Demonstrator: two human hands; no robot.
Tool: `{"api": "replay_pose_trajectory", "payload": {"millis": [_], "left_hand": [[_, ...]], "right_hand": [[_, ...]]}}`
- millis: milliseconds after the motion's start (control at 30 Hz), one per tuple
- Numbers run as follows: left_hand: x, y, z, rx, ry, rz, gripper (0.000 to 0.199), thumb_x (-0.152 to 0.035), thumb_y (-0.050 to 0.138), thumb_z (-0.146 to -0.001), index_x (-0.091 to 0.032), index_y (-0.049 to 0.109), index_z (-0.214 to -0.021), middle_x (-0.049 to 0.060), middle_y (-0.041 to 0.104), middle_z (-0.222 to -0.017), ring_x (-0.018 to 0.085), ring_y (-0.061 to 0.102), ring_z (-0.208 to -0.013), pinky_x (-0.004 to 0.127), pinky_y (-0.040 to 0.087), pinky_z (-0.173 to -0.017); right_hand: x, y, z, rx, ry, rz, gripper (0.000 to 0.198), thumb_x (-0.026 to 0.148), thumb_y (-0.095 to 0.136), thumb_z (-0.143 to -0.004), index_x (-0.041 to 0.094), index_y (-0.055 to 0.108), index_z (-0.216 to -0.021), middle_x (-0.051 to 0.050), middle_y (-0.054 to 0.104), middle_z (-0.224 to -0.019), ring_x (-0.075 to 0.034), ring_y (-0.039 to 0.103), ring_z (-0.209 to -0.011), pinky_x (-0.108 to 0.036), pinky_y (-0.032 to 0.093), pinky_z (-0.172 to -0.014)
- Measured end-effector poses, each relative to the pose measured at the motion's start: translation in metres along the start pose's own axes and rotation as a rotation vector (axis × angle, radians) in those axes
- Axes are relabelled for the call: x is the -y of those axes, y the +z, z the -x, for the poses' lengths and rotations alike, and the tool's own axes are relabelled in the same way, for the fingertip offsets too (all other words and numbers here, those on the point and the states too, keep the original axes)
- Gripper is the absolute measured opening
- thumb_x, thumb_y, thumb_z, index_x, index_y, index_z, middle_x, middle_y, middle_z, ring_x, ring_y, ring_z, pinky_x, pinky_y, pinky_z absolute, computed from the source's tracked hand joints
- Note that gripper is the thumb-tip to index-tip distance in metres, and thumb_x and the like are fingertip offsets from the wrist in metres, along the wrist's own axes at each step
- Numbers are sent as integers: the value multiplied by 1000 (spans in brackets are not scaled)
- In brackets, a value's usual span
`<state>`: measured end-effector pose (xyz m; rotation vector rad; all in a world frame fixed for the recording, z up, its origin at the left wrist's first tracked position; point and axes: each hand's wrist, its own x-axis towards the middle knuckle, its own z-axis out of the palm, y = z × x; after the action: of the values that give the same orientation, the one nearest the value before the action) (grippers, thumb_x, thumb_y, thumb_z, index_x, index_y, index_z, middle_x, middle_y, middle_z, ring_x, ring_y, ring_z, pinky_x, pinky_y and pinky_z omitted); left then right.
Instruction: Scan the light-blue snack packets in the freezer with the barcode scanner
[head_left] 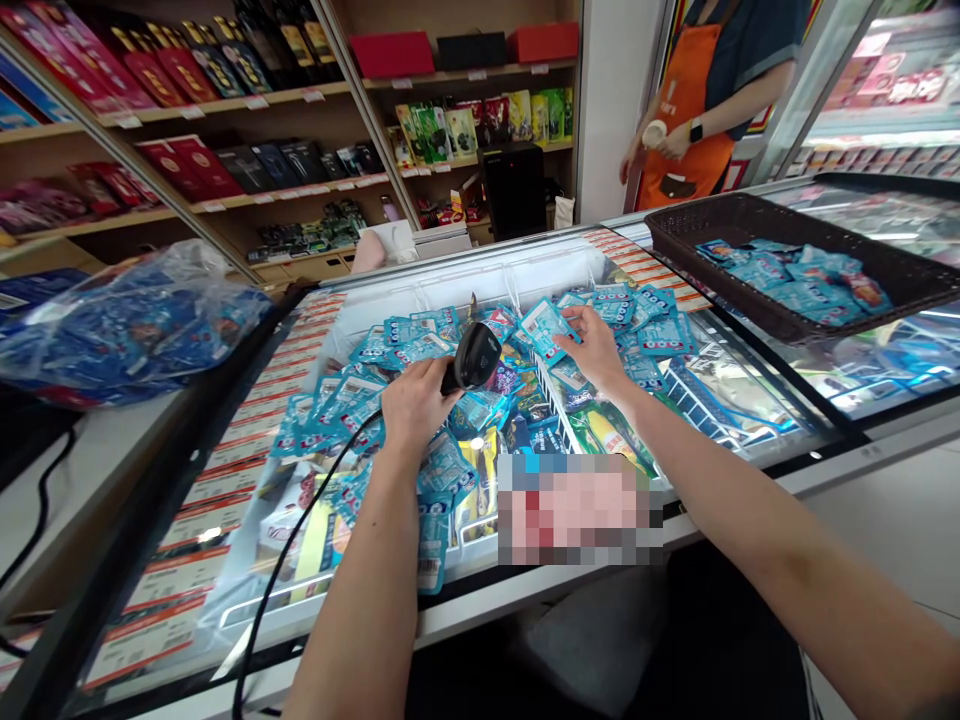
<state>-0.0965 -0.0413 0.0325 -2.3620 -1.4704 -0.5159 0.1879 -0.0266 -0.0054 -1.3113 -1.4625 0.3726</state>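
Note:
My left hand (412,405) is wrapped round the handle of a black corded barcode scanner (478,355), its head tilted toward the right. Between the fingers and thumb of my right hand (595,348) is a small light-blue snack packet (545,328), its printed side with a pale label facing up. Many similar blue packets (352,395) lie scattered over the glass top of a chest freezer (450,625), under both hands. Colourful frozen goods show through the glass. The scanner's cable (292,540) runs down past my left forearm.
A dark woven basket (750,215) with more blue packets stands at the right. A clear plastic bag (150,320) of blue packs lies at the left. Behind are shelves (292,100) of boxes and bottles. A person in an orange apron (686,110) stands beyond the freezer.

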Motion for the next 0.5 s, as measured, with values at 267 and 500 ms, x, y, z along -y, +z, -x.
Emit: {"api": "replay_pose_trajectory", "payload": {"millis": [267, 500], "left_hand": [[-1, -1, 1, 11, 47, 5, 36, -38, 50, -81, -21, 58, -111, 9, 66, -100, 26, 59, -98, 32, 42, -72], [-4, -1, 1, 21, 80, 6, 35, -38, 51, -82, -21, 58, -111, 8, 66, -100, 26, 59, -98, 32, 43, -73]], "right_hand": [[5, -6, -1, 15, -54, 108, 35, 23, 46, -82, 23, 56, -116, -4, 63, -115, -23, 58, -101, -39, 44, -90], [2, -4, -3, 1, -39, 64, 30, 24, 47, -81, 21, 57, -110, -4, 65, -108, -21, 60, -90, -36, 46, -83]]}}
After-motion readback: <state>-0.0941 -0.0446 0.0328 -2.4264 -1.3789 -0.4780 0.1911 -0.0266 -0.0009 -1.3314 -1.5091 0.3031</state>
